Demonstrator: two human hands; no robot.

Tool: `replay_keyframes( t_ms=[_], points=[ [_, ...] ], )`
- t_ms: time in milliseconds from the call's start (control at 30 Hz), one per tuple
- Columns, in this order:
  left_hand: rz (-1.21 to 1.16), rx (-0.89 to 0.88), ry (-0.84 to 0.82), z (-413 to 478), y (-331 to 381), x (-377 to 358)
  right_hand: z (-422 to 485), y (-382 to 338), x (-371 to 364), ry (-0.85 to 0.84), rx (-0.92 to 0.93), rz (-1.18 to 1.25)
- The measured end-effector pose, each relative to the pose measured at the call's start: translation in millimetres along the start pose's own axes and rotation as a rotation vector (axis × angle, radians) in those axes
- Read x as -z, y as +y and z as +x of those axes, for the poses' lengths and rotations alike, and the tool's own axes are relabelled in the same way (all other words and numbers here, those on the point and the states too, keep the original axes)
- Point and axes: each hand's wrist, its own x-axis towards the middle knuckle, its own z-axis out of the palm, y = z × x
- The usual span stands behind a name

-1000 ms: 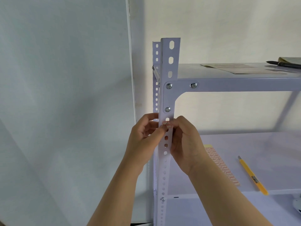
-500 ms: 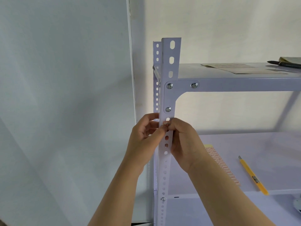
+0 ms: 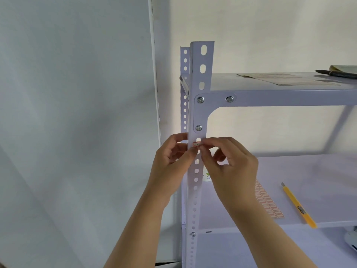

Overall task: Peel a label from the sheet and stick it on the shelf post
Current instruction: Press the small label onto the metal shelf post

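A small red-bordered label point(image 3: 196, 144) lies flat on the front of the white perforated shelf post point(image 3: 201, 74), just below the lowest bracket bolt. My left hand point(image 3: 172, 161) wraps the post from the left, its thumb tip touching the label's lower edge. My right hand point(image 3: 231, 163) reaches in from the right, fingertips pressing the label's right end. The label sheet point(image 3: 267, 202), with rows of red-bordered labels, lies on the middle shelf behind my right wrist, partly hidden.
A yellow utility knife point(image 3: 298, 206) lies on the middle shelf point(image 3: 318, 171) right of the sheet. The top shelf point(image 3: 270, 93) carries a flat paper sheet point(image 3: 286, 79) and a dark pen point(image 3: 336, 73). A wall corner runs left of the post.
My right hand has opened up and slid slightly right, uncovering more of the label on the post. My left hand has stayed in place.
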Motion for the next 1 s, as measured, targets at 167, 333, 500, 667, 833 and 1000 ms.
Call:
replay_keyframes(
  t_ms=[167,333,500,667,833,1000],
  points=[
    [-0.039,-0.005,-0.015,0.2,-0.7,0.5,3.8,14.4,-2.3,0.067,0.328,-0.245],
    [-0.053,-0.013,-0.019,0.6,-1.3,1.3,10.1,14.6,-5.1,0.080,0.409,-0.345],
    [-0.029,-0.020,-0.028,0.4,-1.5,2.9,12.0,15.3,-8.5,0.007,0.363,-0.343],
    [-0.021,-0.019,-0.025,-0.4,-1.0,1.3,10.5,17.6,-9.8,-0.045,0.328,-0.280],
    [-0.031,-0.025,-0.026,0.1,-1.7,1.4,2.4,19.7,-4.5,0.017,0.307,-0.165],
    [-0.029,-0.034,-0.023,0.7,-3.7,0.8,2.6,21.2,-2.0,0.041,0.320,-0.147]
  ],
)
